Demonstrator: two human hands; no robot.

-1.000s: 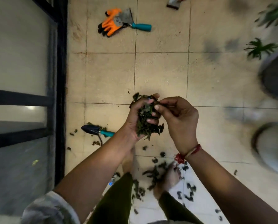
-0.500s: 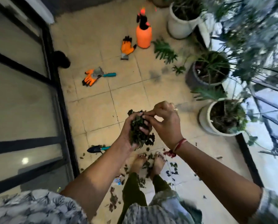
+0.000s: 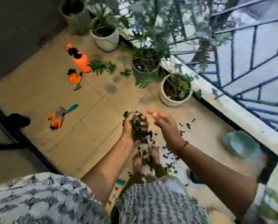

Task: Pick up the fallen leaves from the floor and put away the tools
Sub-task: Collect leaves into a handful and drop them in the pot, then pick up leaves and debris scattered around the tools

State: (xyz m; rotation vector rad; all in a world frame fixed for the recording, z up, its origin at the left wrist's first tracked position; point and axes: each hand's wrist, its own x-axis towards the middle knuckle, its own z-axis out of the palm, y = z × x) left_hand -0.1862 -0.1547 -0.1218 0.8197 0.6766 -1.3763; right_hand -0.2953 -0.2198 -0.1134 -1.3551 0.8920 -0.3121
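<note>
1. One tiled floor (image 3: pixel 93 126), carrying all below.
2. Four potted plants (image 3: pixel 173 101) along the railing side.
3. One orange spray bottle (image 3: pixel 82 62), upright, near the pots.
4. Left hand (image 3: pixel 128 130), fingers clamped round a wad of fallen leaves (image 3: pixel 137 128), above the bare feet.
5. Right hand (image 3: pixel 165 125), fingers straight, holding nothing, just beside the left.
6. Orange glove (image 3: pixel 74 78) beside the bottle; second glove (image 3: pixel 56 122) under a teal-handled trowel (image 3: pixel 67 109).
7. Scattered leaves (image 3: pixel 169 167) on the floor around the feet.
</note>
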